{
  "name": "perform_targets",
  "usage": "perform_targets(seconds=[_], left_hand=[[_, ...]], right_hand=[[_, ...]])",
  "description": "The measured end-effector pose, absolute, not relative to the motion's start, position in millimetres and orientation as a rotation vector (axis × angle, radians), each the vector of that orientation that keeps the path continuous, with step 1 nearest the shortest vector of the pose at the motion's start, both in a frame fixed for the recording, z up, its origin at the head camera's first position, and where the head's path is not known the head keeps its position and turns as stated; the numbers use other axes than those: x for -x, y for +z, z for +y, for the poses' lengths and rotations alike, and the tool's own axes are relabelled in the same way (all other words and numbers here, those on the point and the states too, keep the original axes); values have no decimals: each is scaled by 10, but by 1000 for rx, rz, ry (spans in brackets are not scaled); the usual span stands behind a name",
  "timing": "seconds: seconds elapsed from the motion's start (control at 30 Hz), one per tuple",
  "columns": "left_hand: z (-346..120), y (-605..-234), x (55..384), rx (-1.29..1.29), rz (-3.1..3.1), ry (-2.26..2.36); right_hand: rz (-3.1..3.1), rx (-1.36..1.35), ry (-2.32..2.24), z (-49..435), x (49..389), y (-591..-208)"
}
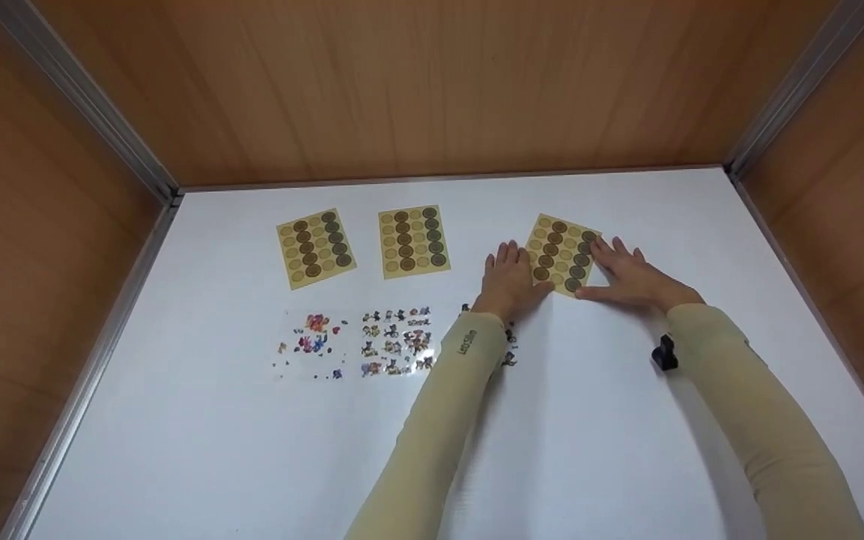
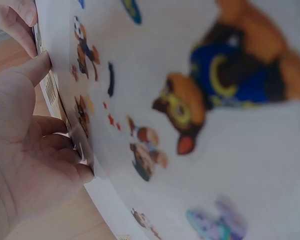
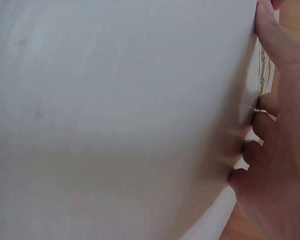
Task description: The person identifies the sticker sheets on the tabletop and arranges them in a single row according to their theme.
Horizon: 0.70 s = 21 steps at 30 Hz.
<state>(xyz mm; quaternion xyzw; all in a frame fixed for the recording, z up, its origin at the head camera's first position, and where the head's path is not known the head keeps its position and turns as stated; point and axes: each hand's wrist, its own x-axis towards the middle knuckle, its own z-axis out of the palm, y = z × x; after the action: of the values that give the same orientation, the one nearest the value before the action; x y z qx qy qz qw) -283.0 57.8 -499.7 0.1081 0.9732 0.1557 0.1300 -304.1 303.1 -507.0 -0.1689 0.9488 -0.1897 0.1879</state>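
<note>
A yellow-brown sheet of round printed circles [image 1: 561, 256] lies tilted on the white table between both hands in the head view. My left hand [image 1: 508, 286] rests at its left edge, fingers extended forward, thumb at the lower edge. At the opposite side, my right hand [image 1: 633, 279] touches the sheet with spread fingers, its thumb by the bottom right corner. Under the left sleeve lies a clear sheet with small cartoon pictures [image 1: 508, 358], partly hidden; its cartoon dogs [image 2: 180, 110] show large in the left wrist view.
Two similar circle sheets, one at far left [image 1: 316, 249] and one near the middle [image 1: 414, 241], lie toward the back. Closer in are two clear cartoon sheets, a left one [image 1: 316, 343] and a middle one [image 1: 394, 341]. A wooden panel [image 1: 432, 90] borders the table's back.
</note>
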Motion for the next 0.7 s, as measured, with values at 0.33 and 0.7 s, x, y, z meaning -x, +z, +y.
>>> perform_targets(seconds=[0.33,0.7], left_hand=[[613,-4994,2821,-310,2828,430],[590,-4974,2814,-306,2834,436]], right_hand=[[2675,455,-573,3070,3029,-5091],[2672,430,-596,3054,3053,-5117]])
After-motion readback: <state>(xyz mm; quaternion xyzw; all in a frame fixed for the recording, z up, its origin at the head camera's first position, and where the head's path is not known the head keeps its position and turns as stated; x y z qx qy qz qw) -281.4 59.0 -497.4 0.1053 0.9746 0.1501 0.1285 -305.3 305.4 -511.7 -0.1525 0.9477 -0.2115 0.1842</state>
